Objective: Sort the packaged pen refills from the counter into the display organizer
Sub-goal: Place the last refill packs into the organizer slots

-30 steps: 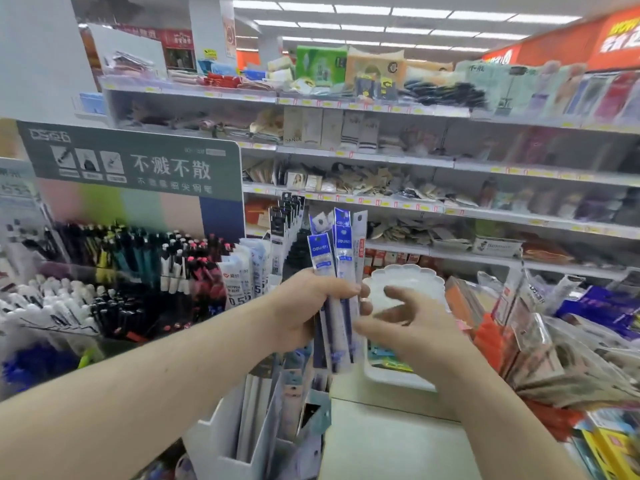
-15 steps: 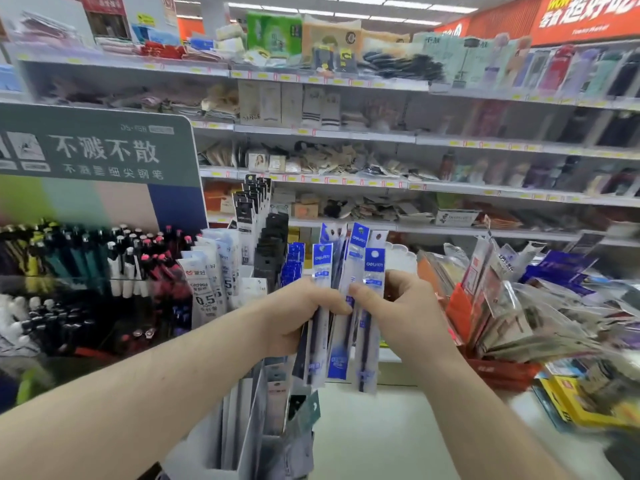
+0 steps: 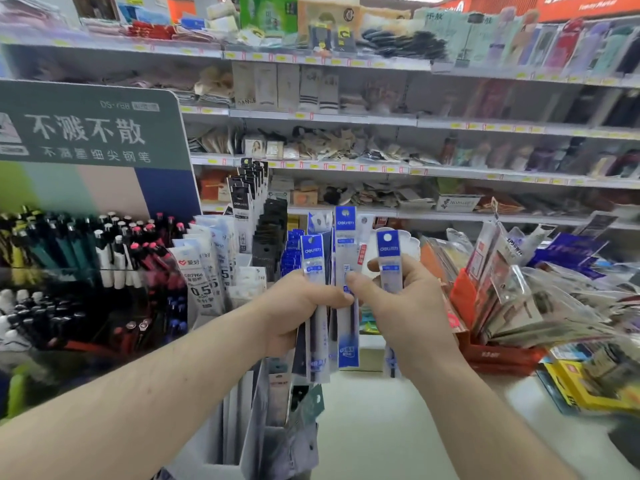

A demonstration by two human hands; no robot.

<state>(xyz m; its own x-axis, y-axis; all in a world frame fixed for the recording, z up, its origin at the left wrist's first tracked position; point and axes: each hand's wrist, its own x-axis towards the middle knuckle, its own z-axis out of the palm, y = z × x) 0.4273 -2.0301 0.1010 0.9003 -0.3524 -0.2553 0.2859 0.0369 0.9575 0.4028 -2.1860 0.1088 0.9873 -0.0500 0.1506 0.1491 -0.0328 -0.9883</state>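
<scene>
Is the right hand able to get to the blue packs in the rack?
Probably not easily. The right hand already pinches a refill pack, and the left hand with its own packs sits between it and the rack's blue packs.

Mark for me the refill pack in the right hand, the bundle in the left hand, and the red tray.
refill pack (image 3: 389, 265), head view, clear upper body
bundle (image 3: 347, 237), head view, tallest pack's upper part
red tray (image 3: 498, 356), head view, front wall
</scene>
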